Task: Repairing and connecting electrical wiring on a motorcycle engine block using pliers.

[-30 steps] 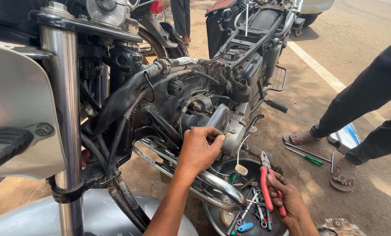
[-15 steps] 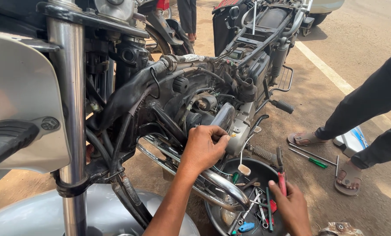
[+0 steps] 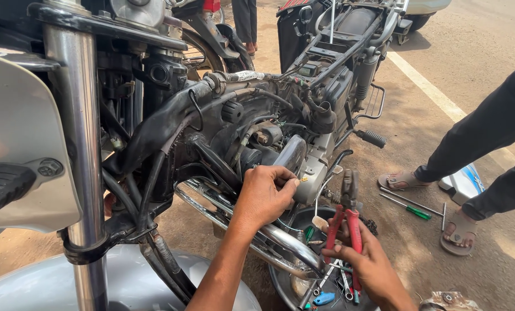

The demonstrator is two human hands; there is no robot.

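A stripped motorcycle engine (image 3: 269,144) fills the middle of the view. My left hand (image 3: 266,196) is at the engine's side, fingers pinched on a small brass-coloured part (image 3: 302,179) against the silver casing. Lower right, my right hand (image 3: 367,259) grips red-handled pliers (image 3: 347,216), jaws pointing up, just above a round black tray of tools (image 3: 286,285). The chrome exhaust pipe (image 3: 280,239) runs under my left wrist.
The chrome front fork (image 3: 79,144) and silver mudguard (image 3: 56,282) stand close at left. Another person's legs in dark trousers and sandals (image 3: 404,179) stand at right. A green-handled screwdriver (image 3: 410,208) and a T-shaped wrench (image 3: 421,203) lie on the dirt nearby.
My right hand has lifted the red-handled pliers up from the tray toward the engine. My left hand stays at the same spot on the casing.
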